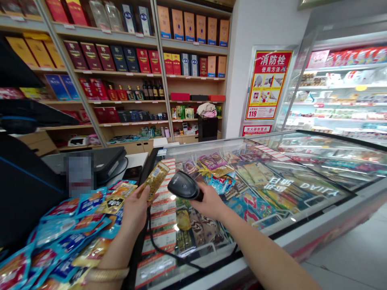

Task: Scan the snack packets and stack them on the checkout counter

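Note:
My left hand (pixel 137 205) grips a gold snack packet (pixel 155 179), whose white barcode label faces up. In my right hand (pixel 211 201) is a black barcode scanner (pixel 184 185), its head pointing left toward the packet, a short gap between them. The scanner's black cable (pixel 163 251) loops below over the freezer glass. Beside my left forearm lies a heap of blue and gold snack packets (pixel 87 217). A few more packets (pixel 222 181) lie on the glass beyond the scanner.
The glass-topped chest freezer (pixel 302 217) holds many packaged items and stretches to the right. At left stand a dark monitor (pixel 24 181) and a dark counter device (pixel 111 159). Shelves with boxes (pixel 121 72) line the back wall; a lit display fridge (pixel 347 88) is at right.

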{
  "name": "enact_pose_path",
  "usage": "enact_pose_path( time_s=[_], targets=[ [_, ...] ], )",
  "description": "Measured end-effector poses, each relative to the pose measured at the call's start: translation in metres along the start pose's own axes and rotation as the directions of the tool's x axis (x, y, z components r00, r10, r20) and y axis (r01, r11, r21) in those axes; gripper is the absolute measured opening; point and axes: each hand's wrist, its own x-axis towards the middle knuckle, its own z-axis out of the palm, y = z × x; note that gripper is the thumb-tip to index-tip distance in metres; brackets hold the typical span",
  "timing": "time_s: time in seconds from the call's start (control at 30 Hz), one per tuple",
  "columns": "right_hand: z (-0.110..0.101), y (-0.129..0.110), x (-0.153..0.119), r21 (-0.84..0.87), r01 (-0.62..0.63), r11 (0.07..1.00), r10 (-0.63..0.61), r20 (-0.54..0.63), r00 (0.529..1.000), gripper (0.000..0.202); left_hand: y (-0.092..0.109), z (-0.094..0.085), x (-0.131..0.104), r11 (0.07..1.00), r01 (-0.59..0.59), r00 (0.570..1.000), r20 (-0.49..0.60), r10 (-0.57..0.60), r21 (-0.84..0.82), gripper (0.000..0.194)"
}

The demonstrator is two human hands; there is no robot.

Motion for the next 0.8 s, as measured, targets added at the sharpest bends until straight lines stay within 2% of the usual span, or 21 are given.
enact_pose_path(
  time_s=[0.43, 0.8],
  targets=[
    [-0.0012, -0.0019, 0.0011, 0.015, -0.004, 1.000, 0.004, 0.022, 1.000, 0.022, -0.0021, 0.0013, 0.0005, 1.000, 0.006, 1.000, -0.017, -0.006, 0.014, 0.027],
    [-0.0016, -0.0007, 0.0010, -0.002, -0.025, 1.000, 0.025, 0.028, 0.999, 0.027, -0.0080, -0.0042, 0.0069, 1.000, -0.015, 1.000, -0.003, 0.015, 0.018, 0.030]
  ],
)
